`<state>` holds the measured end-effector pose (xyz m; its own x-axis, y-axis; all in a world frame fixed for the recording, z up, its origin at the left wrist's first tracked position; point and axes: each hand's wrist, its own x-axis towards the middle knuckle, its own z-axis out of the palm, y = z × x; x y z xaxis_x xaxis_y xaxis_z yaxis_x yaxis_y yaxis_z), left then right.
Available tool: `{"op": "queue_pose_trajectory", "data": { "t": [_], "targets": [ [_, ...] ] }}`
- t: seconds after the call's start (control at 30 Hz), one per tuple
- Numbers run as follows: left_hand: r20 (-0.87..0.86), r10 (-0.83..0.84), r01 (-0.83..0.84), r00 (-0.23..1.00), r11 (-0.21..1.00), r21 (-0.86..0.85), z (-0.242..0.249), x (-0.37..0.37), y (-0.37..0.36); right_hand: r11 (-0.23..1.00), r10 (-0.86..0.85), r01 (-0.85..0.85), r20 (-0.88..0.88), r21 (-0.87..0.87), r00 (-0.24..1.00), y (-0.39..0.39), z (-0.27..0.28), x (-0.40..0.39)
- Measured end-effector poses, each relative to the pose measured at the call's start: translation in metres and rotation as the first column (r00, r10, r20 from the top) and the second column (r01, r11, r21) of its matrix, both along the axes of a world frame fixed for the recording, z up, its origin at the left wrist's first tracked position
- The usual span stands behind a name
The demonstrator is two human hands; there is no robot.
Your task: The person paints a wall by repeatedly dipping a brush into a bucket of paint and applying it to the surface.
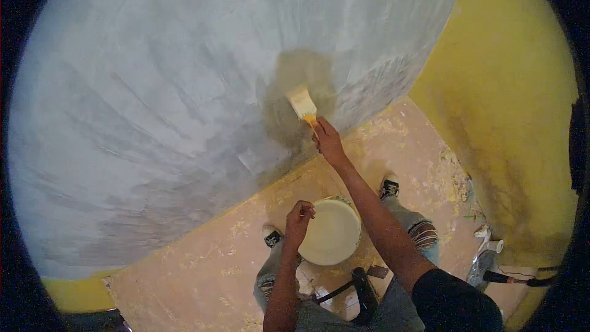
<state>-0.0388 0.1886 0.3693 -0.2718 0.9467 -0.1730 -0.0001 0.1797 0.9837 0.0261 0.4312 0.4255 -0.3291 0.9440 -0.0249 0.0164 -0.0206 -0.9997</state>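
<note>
My right hand [329,142] is closed around the yellow handle of a wide paintbrush [302,104]. The brush's pale bristles are against the grey wall [184,74], inside a darker, wet-looking patch [303,66]. Between my legs is a round bucket [330,233] with whitish contents. My left hand [298,221] is at the bucket's left rim, fingers curled over the edge. Part of that grip is hidden from this angle.
Yellow smears mark the pinkish floor [190,264]. At right stands a yellow wall [510,86] with dark stains. A black-handled tool [498,277] and a white roll [495,246] lie at lower right. A dark strap-like item [364,295] shows between my legs.
</note>
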Motion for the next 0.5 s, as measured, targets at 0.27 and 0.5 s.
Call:
{"op": "queue_pose_trajectory", "data": {
  "t": [0.27, 0.5],
  "targets": [
    [-0.007, -0.015, 0.016, 1.000, 0.998, 0.053, -0.005, 0.000, 0.002, 0.931, 0.218, -0.349, 0.606, 0.105, 0.765, -0.002, -0.226, 0.034],
    [-0.046, 0.001, 0.003, 0.999, 0.997, 0.074, 0.007, -0.003, -0.001, 0.998, 0.057, -0.058, 0.223, -0.003, 0.973, -0.016, -0.013, 0.007]
  ]
}}
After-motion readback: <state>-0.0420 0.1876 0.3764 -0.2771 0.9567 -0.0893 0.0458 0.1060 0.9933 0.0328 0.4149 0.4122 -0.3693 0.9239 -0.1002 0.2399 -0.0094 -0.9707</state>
